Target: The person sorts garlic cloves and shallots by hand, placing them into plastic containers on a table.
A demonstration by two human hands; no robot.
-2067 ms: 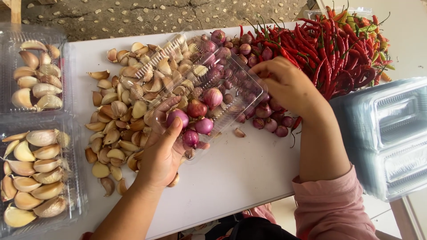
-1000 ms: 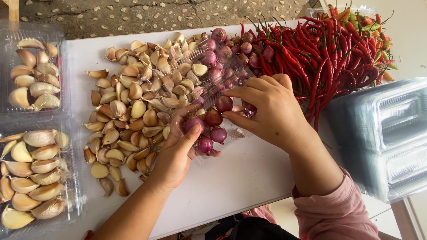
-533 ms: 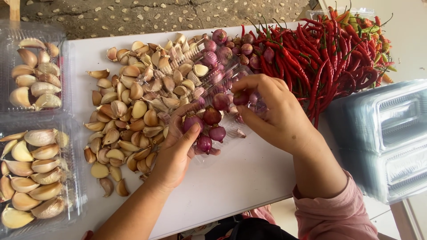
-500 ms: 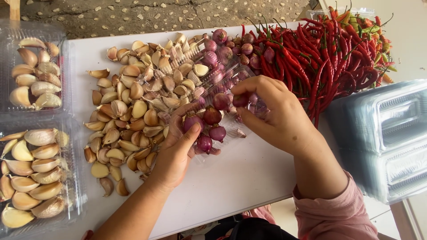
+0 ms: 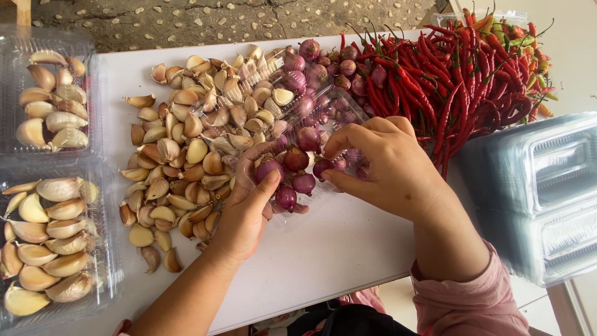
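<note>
Partly filled: clear clamshell box (image 5: 323, 112) holds few shallots (image 5: 297, 158) — left hand (image 5: 245, 208) clamps its near edge, right hand (image 5: 385, 165) pinches one shallot over it; loose shallot heap (image 5: 339, 65) beyond box remains unpacked.

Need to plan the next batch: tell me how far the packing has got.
Done: two clear boxes of garlic cloves sit filled at left. In hand: the left hand steadies an open clear container holding a few shallots; the right hand places another. Left: loose garlic, more shallots, red chillies, stacked empty containers.
</note>
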